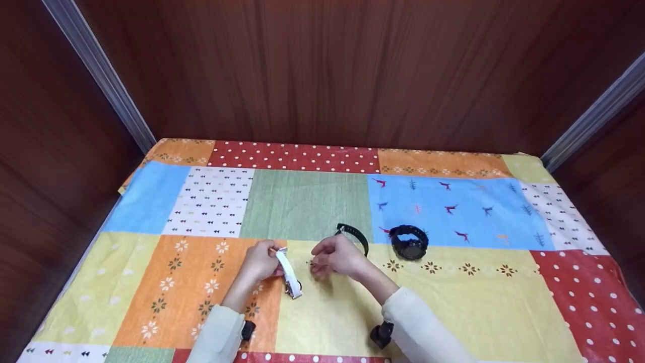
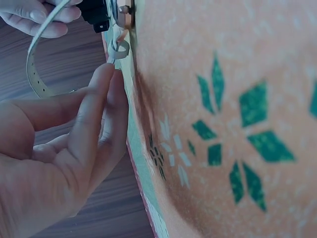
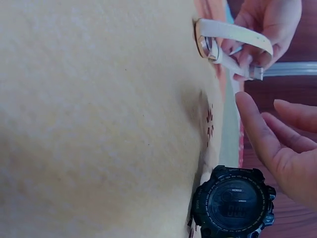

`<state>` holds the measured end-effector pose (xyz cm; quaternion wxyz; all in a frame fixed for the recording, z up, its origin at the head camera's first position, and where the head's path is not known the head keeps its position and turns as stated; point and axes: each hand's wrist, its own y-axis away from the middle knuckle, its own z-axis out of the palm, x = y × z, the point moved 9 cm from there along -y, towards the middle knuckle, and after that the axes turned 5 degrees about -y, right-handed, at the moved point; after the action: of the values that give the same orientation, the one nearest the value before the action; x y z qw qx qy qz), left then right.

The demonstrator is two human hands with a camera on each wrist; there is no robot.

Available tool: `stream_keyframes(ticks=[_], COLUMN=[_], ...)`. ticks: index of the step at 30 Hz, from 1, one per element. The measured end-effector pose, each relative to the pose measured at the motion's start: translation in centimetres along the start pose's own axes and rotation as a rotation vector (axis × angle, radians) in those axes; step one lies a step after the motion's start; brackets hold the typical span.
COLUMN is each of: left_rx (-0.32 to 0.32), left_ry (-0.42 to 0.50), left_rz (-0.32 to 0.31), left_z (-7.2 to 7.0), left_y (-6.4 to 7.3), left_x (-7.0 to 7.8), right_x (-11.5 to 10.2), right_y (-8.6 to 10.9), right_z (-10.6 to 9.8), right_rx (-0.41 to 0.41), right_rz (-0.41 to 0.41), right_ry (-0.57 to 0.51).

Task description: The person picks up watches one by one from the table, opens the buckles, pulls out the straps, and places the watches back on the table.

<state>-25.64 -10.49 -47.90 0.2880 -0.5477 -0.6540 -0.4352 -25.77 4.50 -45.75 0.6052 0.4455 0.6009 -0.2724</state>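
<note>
My left hand [image 1: 260, 261] pinches the strap of a white-strapped wristwatch [image 1: 288, 272] near its buckle. In the right wrist view, the white strap [image 3: 242, 33] curves in a loop and the gold-rimmed case stands edge-on by the cloth. My right hand [image 1: 338, 256] is just to the right of this watch, apart from it, fingers loosely bent around nothing. Behind the right hand lies a wristwatch with a black strap [image 1: 359, 237], its dial mostly hidden. Further right is a chunky black digital watch [image 1: 410, 247], its face also visible in the right wrist view.
A patchwork-print cloth [image 1: 453, 312] covers the table. Dark wood panels [image 1: 322, 75] close off the back and both sides. Black devices are strapped to the left wrist [image 1: 248, 330] and right wrist [image 1: 381, 334].
</note>
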Motion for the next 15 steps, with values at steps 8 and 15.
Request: stream_keyframes(ticks=[8, 15], left_rx=[-0.014, -0.004], left_ry=[0.000, -0.036], left_rz=[-0.005, 0.004], left_z=[0.0, 0.0], left_y=[0.2, 0.2], left_x=[0.1, 0.1], right_x=[-0.1, 0.4], right_y=[0.2, 0.1], right_z=[1.2, 2.6], right_rx=[-0.085, -0.104], right_rz=[-0.030, -0.027], right_ry=[0.013, 0.052])
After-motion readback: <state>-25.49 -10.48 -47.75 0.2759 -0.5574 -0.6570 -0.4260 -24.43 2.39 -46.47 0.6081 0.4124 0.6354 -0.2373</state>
